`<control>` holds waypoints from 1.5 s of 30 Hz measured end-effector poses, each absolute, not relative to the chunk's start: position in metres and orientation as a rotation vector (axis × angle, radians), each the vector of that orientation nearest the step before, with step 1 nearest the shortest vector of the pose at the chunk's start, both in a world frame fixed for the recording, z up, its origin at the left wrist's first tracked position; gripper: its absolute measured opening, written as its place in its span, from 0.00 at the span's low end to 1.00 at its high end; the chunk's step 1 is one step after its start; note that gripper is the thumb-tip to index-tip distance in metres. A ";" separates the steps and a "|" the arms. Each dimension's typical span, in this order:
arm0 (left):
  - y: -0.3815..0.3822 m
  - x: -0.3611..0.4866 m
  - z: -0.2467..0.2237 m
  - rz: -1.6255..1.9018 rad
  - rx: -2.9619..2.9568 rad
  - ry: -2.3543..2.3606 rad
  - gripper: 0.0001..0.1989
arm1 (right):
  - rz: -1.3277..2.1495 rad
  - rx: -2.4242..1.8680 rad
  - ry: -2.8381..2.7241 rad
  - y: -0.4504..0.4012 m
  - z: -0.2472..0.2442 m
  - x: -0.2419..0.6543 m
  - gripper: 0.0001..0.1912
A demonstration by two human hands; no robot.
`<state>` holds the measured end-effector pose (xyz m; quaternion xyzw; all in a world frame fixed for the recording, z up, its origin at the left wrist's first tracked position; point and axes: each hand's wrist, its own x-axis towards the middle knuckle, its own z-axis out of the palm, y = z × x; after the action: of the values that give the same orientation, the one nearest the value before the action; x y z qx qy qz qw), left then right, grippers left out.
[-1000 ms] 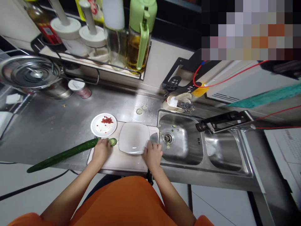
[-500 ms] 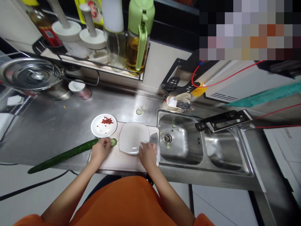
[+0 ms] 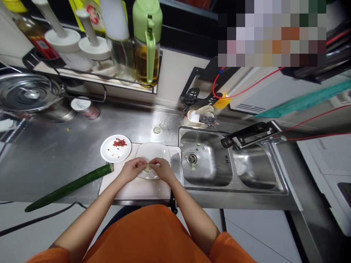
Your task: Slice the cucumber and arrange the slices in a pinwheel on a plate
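My left hand [image 3: 131,170] and my right hand [image 3: 161,168] meet over a white square plate [image 3: 156,149], fingertips pinched on a thin pale green cucumber slice [image 3: 147,168] between them. The plate rests on a light cutting board [image 3: 128,190]. A long dark green cucumber [image 3: 71,187] lies left of my left hand, its cut end on the board's edge. Behind my left hand stands a round white plate [image 3: 116,156] with small red pieces [image 3: 120,142]. A knife blade [image 3: 176,164] lies flat at the board's right side, beside my right hand.
A double steel sink [image 3: 208,175] with green scraps is on the right, under a black and metal faucet [image 3: 246,135]. A lidded pot [image 3: 27,93] and a jar [image 3: 85,108] stand back left. Above them a rack holds bottles [image 3: 148,44]. Two slices [image 3: 157,130] lie behind the plate.
My left hand has brought the slice from the board to over the square plate. My right hand has moved left from the plate's right edge to meet it. The view has shifted slightly.
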<state>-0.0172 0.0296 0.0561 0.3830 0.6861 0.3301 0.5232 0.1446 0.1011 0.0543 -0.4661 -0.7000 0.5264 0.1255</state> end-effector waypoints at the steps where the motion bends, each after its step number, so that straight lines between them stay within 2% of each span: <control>1: 0.032 -0.015 0.055 0.786 0.878 1.645 0.14 | 1.533 -1.378 -2.027 0.102 0.055 0.146 0.06; 9: 0.045 -0.001 0.050 0.752 0.201 1.475 0.20 | 1.450 -1.333 -2.084 0.106 0.065 0.160 0.07; 16: 0.061 0.000 0.043 0.837 0.013 1.375 0.15 | 1.477 -1.343 -2.040 0.107 0.053 0.163 0.07; 23: 0.082 -0.006 0.028 0.874 0.272 1.490 0.20 | 1.505 -1.595 -1.881 0.114 0.026 0.158 0.06; 34: 0.116 -0.012 0.028 0.700 1.017 1.961 0.10 | 1.274 -1.839 -1.843 0.139 0.015 0.133 0.03; 45: 0.127 -0.009 0.015 0.482 1.387 2.076 0.10 | 1.028 -1.955 -2.090 0.138 0.020 0.120 0.05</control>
<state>-0.0090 0.1273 0.0148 0.5211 0.7801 0.1811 0.2951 0.1195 0.1383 0.0201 -0.6420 -0.6865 0.3375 0.0503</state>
